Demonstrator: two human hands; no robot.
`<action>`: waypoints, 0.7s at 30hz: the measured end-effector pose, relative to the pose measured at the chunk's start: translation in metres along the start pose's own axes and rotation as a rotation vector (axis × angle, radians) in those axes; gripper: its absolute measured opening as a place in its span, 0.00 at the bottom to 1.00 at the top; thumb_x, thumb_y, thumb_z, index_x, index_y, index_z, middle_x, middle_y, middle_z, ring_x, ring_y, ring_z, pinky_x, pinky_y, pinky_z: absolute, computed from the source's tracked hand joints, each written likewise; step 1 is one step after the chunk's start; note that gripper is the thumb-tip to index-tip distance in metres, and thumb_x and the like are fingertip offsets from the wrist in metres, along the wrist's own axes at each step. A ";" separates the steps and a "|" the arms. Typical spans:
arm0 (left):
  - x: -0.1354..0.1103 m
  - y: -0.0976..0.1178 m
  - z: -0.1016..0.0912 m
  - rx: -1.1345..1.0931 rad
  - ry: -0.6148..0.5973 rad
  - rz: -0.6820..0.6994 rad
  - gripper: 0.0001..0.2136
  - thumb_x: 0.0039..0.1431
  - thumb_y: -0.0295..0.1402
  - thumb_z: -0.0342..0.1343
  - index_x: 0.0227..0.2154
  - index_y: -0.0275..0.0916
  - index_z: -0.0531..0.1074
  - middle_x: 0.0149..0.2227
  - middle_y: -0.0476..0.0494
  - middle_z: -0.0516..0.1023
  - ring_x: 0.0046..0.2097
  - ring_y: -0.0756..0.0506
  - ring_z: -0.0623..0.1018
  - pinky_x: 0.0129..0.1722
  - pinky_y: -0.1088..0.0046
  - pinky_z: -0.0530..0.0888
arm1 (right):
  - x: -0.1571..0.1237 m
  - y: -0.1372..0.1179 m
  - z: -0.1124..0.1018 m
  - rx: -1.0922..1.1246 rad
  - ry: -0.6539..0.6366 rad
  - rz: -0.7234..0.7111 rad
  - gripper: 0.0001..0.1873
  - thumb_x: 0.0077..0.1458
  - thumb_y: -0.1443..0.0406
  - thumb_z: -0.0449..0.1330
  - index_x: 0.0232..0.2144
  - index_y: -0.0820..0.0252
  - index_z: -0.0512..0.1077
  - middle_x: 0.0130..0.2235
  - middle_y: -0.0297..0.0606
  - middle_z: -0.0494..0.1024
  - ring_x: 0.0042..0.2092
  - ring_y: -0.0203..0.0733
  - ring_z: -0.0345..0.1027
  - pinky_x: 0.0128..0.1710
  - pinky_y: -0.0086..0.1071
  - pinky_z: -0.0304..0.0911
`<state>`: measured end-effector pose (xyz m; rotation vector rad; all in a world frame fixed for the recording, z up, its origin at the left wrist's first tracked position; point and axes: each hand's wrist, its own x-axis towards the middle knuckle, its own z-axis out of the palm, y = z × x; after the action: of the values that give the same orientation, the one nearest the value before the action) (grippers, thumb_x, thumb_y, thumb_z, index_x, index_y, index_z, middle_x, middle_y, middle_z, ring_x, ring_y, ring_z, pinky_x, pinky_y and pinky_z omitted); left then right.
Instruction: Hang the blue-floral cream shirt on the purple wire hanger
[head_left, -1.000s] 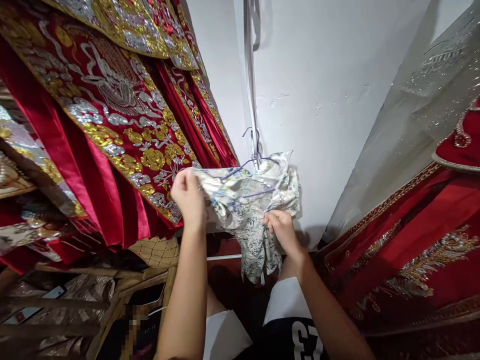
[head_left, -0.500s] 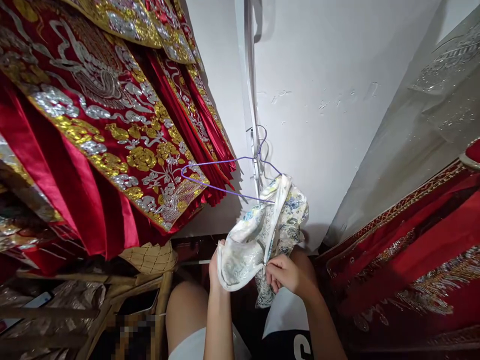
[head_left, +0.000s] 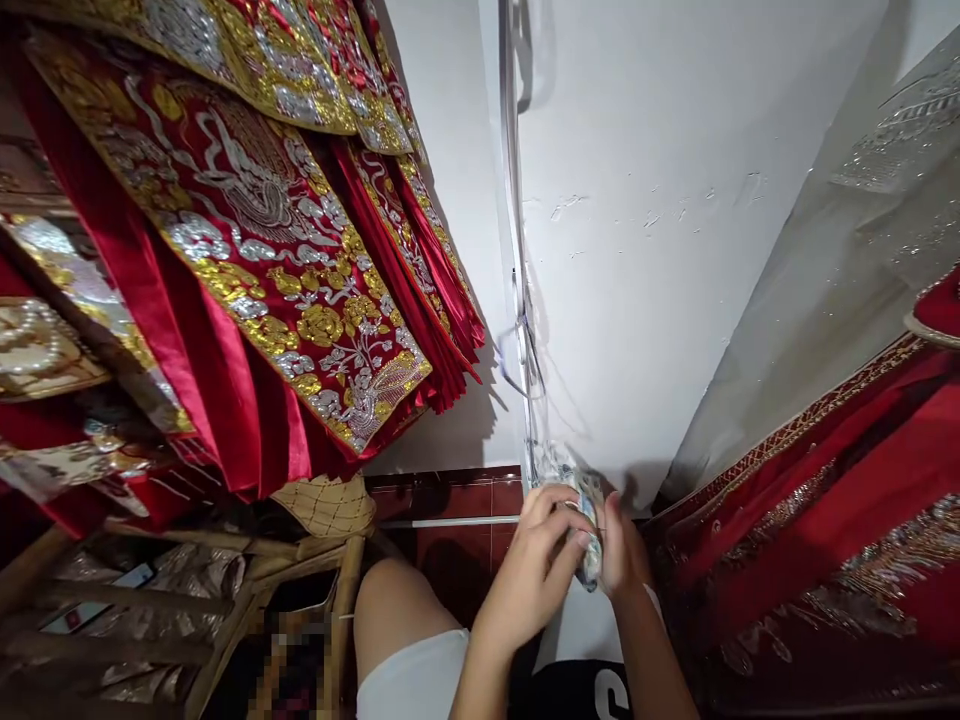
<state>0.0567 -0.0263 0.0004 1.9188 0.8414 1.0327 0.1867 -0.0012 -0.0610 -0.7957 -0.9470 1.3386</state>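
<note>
The white garment with a blue floral print is bunched up between my two hands above my lap. My left hand curls its fingers over the near left side of the cloth. On the cloth's right edge, my right hand presses with the thumb raised; its other fingers are mostly hidden behind the cloth. More of the garment, blurred, shows beyond the fingers. A thin purple wire hanger sticks up past it, smeared by motion and seen nearly edge-on against the wall.
Red embroidered garments hang at the left, and a red beaded dress is at the right beside a sheer cover. A metal pole runs along the white wall. A wooden rack stands low left, above red floor tiles.
The garment has been turned and gathered into a narrow bundle, and the hanger has swung edge-on. My left hand moved right, over the cloth; my right hand shifted to its right side.
</note>
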 end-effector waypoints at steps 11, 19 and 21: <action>0.008 -0.049 -0.044 -0.030 -0.262 -0.144 0.22 0.71 0.50 0.42 0.39 0.40 0.75 0.40 0.43 0.78 0.43 0.41 0.74 0.49 0.67 0.69 | -0.004 -0.049 0.000 -0.350 -0.111 0.051 0.11 0.36 0.65 0.68 0.29 0.56 0.78 0.28 0.35 0.78 0.30 0.45 0.67 0.31 0.36 0.64; -0.009 -0.041 -0.092 0.192 -0.299 -0.256 0.12 0.61 0.42 0.59 0.28 0.40 0.74 0.29 0.47 0.76 0.31 0.45 0.71 0.35 0.73 0.67 | 0.072 -0.116 -0.003 -0.369 0.215 -0.506 0.11 0.47 0.61 0.61 0.35 0.55 0.78 0.24 0.32 0.71 0.25 0.37 0.61 0.25 0.29 0.58; -0.008 -0.018 -0.114 0.236 -0.163 -0.208 0.09 0.59 0.40 0.60 0.28 0.42 0.76 0.28 0.46 0.76 0.31 0.43 0.74 0.35 0.73 0.68 | 0.095 -0.113 -0.001 -0.328 0.182 -0.412 0.15 0.52 0.55 0.60 0.39 0.55 0.78 0.23 0.31 0.70 0.24 0.37 0.60 0.24 0.29 0.59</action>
<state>-0.0494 0.0126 0.0231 2.0269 1.0803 0.6675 0.2345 0.0837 0.0497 -0.8938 -1.1273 0.7518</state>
